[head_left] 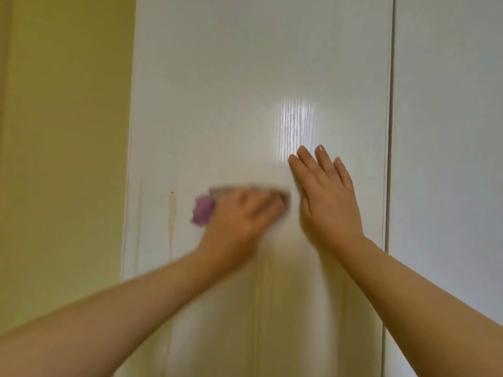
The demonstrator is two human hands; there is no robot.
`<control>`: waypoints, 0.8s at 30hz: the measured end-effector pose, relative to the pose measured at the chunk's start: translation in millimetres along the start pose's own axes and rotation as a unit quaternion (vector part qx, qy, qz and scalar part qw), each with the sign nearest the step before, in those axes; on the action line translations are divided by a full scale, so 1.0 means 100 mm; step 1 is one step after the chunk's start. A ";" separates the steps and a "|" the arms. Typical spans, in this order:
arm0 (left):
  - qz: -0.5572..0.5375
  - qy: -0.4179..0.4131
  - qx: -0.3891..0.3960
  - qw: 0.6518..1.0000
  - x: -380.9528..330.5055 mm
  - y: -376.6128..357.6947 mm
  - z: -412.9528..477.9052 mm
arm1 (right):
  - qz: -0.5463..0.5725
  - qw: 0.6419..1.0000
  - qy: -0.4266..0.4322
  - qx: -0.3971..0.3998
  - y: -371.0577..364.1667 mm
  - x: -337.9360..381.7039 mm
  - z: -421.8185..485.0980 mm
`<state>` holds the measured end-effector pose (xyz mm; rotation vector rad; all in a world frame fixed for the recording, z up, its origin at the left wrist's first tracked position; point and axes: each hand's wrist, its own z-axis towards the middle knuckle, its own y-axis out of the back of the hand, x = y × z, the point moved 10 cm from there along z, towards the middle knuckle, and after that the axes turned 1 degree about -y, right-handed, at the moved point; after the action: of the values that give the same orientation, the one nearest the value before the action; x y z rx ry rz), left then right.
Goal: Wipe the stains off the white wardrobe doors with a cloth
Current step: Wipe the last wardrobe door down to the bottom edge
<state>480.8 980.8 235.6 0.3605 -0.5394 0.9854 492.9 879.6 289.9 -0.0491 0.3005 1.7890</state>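
Left hand [242, 213] is gripping crumpled purple cloth [202, 210] against glossy wardrobe door [245, 91].
Right hand [324, 197] is lying flat, fingers spread, on wood-grained surface.

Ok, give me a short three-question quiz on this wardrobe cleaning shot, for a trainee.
1. True or false: the right hand grips the cloth.
2. What is the left hand doing? A) holding the cloth against the wardrobe door; B) lying flat and bare on the door; C) hanging idle.
3. Fill the gap: two yellowish drip streaks lie to the ___ of the cloth.

Key: 1 false, the right hand lies flat on the door with straight fingers and holds nothing. 2 A. 3 left.
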 end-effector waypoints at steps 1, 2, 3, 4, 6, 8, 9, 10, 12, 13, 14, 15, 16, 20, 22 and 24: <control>-0.014 -0.088 0.031 0.996 -0.34 -0.04 -0.25 | -0.011 1.000 0.006 -0.010 0.01 -0.01 0.00; -0.031 -0.153 0.067 0.985 -0.50 -0.05 -0.46 | -0.020 1.000 0.011 -0.020 0.02 -0.01 0.00; -0.035 -0.188 0.086 0.978 -0.45 -0.01 -0.54 | -0.025 0.999 0.015 -0.029 0.04 0.01 -0.01; -0.032 -0.195 0.085 0.977 -0.28 0.04 -0.48 | -0.029 0.999 0.021 -0.036 0.05 0.02 -0.01; -0.010 -0.140 0.047 0.989 0.25 0.17 -0.17 | -0.039 0.998 0.026 -0.040 0.04 0.05 -0.03; -0.002 0.006 -0.016 1.000 0.72 0.27 0.10 | -0.042 0.998 0.021 -0.039 0.01 0.05 -0.03; -0.012 0.070 -0.045 0.996 0.75 0.26 0.08 | -0.043 0.998 0.020 -0.036 0.00 0.05 -0.02; -0.019 0.080 -0.055 0.995 0.58 0.20 -0.01 | -0.045 0.998 0.019 -0.034 -0.01 0.05 -0.02; -0.034 -0.077 -0.007 0.996 -0.16 0.03 -0.32 | -0.049 0.998 0.019 -0.036 0.00 0.04 -0.03; -0.042 -0.164 0.041 0.985 -0.40 -0.02 -0.45 | -0.051 0.998 0.021 -0.037 0.00 0.04 -0.02; -0.052 -0.222 0.074 0.971 -0.44 0.00 -0.47 | -0.053 0.998 0.022 -0.036 0.00 0.05 -0.02; -0.050 -0.247 0.074 0.965 -0.30 0.05 -0.36 | -0.056 0.997 0.023 -0.037 0.00 0.06 -0.03; -0.029 -0.238 0.059 0.969 -0.09 0.10 -0.15 | -0.059 0.997 0.024 -0.043 0.00 0.05 -0.03; -0.009 0.098 -0.046 0.994 0.87 0.24 0.46 | -0.063 0.996 0.028 -0.052 0.01 0.06 -0.03; -0.042 0.036 -0.035 0.998 0.31 0.05 0.17 | -0.063 0.996 0.027 -0.056 0.01 0.05 -0.03; -0.064 -0.131 0.045 0.988 -0.38 -0.06 -0.24 | -0.063 0.996 0.028 -0.054 0.01 0.06 -0.03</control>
<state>475.9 964.0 193.6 0.6035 -0.7028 0.8436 489.8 884.1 286.6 -0.1911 0.2358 1.6786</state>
